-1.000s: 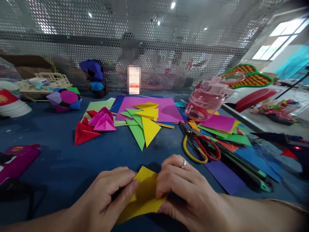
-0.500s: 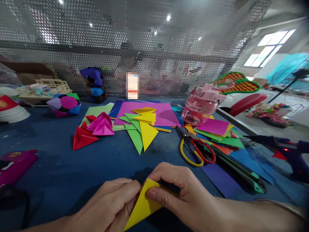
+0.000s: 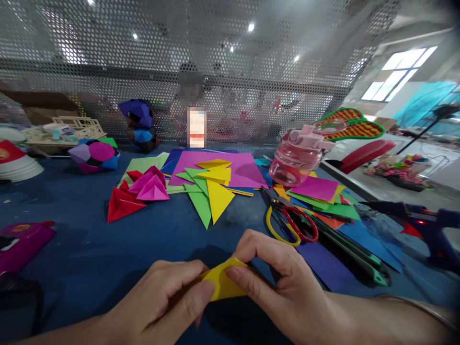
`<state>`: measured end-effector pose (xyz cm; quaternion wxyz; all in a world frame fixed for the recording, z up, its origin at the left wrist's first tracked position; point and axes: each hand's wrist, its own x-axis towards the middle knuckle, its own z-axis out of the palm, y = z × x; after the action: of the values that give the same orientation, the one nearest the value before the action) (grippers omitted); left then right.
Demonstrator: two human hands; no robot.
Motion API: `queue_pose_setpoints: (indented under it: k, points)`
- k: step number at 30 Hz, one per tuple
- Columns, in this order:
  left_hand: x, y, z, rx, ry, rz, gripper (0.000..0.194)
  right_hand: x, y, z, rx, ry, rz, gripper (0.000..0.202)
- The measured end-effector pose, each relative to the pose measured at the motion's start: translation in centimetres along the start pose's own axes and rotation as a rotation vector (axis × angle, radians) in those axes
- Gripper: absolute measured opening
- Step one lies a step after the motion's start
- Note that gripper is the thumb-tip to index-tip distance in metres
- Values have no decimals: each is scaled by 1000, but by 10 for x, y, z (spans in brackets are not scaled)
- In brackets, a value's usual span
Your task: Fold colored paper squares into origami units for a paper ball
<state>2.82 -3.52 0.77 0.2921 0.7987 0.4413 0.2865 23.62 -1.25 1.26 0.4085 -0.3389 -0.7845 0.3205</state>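
Observation:
A folded piece of yellow paper [image 3: 227, 286] is held between both hands at the bottom centre. My left hand [image 3: 168, 297] pinches its left end, with the thumb on top near the lower left corner. At the other end, my right hand [image 3: 276, 282] grips the upper right part between thumb and fingers. Beyond the hands lie folded yellow pieces [image 3: 220, 196] and green pieces [image 3: 199, 201]. Pink folded shapes [image 3: 153, 186] and red ones [image 3: 124, 203] sit together to their left.
Scissors [image 3: 300, 235] and a dark green cutter [image 3: 354, 254] lie on the right. Beyond them are a pink bottle [image 3: 296, 158], stacked coloured paper [image 3: 314, 188] and a glue gun [image 3: 431, 225]. A magenta device [image 3: 27, 244] is at far left.
The yellow paper has turned and now lies more level and looks shorter. My left thumb has come into view on top of it. My right hand has shifted slightly to the right.

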Motion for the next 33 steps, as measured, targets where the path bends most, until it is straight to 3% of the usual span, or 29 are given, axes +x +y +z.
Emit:
queue_pose_setpoints:
  k: [2, 4, 10, 20, 33]
  points:
    - [3, -4, -2, -70, -122, -61, 47, -1, 1, -1, 0, 16, -43, 10]
    - [5, -7, -4, -152, -169, -142, 43, -3, 2, -2, -1, 18, -62, 9]
    - [8, -7, -8, -369, -17, -292, 27, -5, 6, -3, -6, 38, -70, 12]
    - [14, -9, -11, -693, 41, -460, 22, -3, 12, -3, -41, 27, -115, 15]
    - [16, -12, -13, -825, 23, -395, 20, -5, 17, -6, 17, 6, 136, 21]
